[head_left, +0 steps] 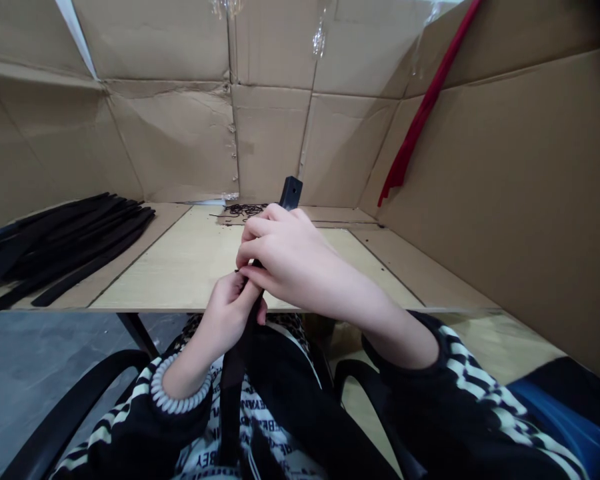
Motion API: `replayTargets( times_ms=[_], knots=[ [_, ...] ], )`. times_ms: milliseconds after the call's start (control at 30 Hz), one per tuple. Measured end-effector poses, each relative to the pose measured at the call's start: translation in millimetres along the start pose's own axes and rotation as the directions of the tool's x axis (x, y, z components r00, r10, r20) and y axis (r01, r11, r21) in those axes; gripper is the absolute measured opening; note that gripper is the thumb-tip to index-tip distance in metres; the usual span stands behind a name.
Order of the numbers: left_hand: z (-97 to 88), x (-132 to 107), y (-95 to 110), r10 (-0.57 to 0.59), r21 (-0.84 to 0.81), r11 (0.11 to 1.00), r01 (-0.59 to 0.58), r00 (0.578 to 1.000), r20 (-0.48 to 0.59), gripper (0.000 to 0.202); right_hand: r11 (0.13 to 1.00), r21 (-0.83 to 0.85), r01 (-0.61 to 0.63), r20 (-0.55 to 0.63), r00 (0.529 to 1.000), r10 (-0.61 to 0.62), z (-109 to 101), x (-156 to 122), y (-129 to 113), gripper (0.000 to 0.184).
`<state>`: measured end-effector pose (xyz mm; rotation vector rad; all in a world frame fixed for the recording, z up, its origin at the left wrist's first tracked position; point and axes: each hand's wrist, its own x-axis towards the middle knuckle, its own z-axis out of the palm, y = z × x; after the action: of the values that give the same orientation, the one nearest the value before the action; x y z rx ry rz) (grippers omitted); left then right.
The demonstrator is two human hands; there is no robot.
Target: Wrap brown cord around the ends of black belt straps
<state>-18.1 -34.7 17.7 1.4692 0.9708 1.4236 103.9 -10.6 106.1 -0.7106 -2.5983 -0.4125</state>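
My left hand [230,307] is closed round a long black fabric strip [233,393] just above the table's front edge. From there the strip hangs down over my lap. My right hand [285,250] presses against the left one, its fingers pinched at the strip's upper part. Beyond the right fingers sticks up a black bar [291,192] with a small hole near its end. The fingers hide how bar and strip meet, so I cannot tell whether they are joined.
A pile of black strips [80,240] lies on the table's left side. Thin dark thread scraps [243,211] lie at the back. Cardboard walls [180,140] enclose the table [155,267], with a red cloth strip [425,113] hanging on the right. Chair armrests [80,407] flank me.
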Motion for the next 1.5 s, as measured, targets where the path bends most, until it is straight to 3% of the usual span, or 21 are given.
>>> replayTargets(
  times_ms=[200,333,467,567,767,933,1100,1167,1233,1333,1500],
  knots=[
    [-0.8,0.0,-2.6,0.01,-0.017,1.0,-0.01,0.999,-0.048,0.035,0.996,-0.058,0.065,-0.127,0.989,-0.072,5.3,-10.1,-4.1,0.018],
    [-2.0,0.0,-2.1,0.028,-0.061,0.998,-0.035,0.994,-0.109,0.021,0.999,-0.024,0.035,-0.258,0.965,-0.04,20.6,-22.3,-6.4,0.012],
    [-0.6,-2.3,-3.4,0.053,-0.114,0.991,-0.074,0.983,-0.173,0.012,0.984,0.172,-0.034,-0.442,0.89,0.108,40.9,-31.8,-5.1,0.013],
    [1.8,-4.0,-8.1,0.072,-0.158,0.983,-0.098,0.985,-0.158,0.015,0.966,0.257,-0.009,-0.539,0.829,0.151,51.0,-36.2,-2.1,0.009],
    [2.0,-5.2,-10.6,0.065,-0.232,0.968,-0.093,0.99,-0.128,0.032,0.972,0.229,0.059,-0.679,0.725,0.116,53.5,-37.9,1.9,0.01],
    [-2.3,-4.0,-3.7,0.029,-0.211,0.976,-0.056,0.992,-0.126,0.033,0.987,0.156,0.023,-0.706,0.702,0.096,55.4,-41.7,3.7,0.011],
    [-6.0,-4.5,-1.2,0.044,-0.169,0.983,-0.072,0.986,-0.161,0.032,0.987,0.158,0.007,-0.658,0.746,0.1,58.8,-53.4,20.4,0.007],
    [-7.5,-5.4,-0.3,0.045,-0.106,0.992,-0.067,0.98,-0.193,0.033,0.971,0.161,-0.179,-0.553,0.798,0.239,61.2,-61.1,40.3,0.006],
    [-9.0,-6.6,0.8,0.042,-0.049,0.997,-0.054,0.975,-0.217,0.034,0.876,0.089,-0.473,-0.33,0.816,0.474,65.3,-69.6,68.8,0.014],
    [-10.6,-8.1,2.5,0.043,0.012,0.999,-0.041,0.971,-0.235,0.037,0.779,0.011,-0.627,-0.112,0.773,0.624,76.2,-82.0,118.3,0.014],
    [-10.6,-7.3,3.0,0.057,0.027,0.998,-0.053,0.98,-0.189,0.036,0.691,-0.132,-0.71,0.195,0.665,0.721,103.2,-97.3,175.8,0.02]
  ],
)
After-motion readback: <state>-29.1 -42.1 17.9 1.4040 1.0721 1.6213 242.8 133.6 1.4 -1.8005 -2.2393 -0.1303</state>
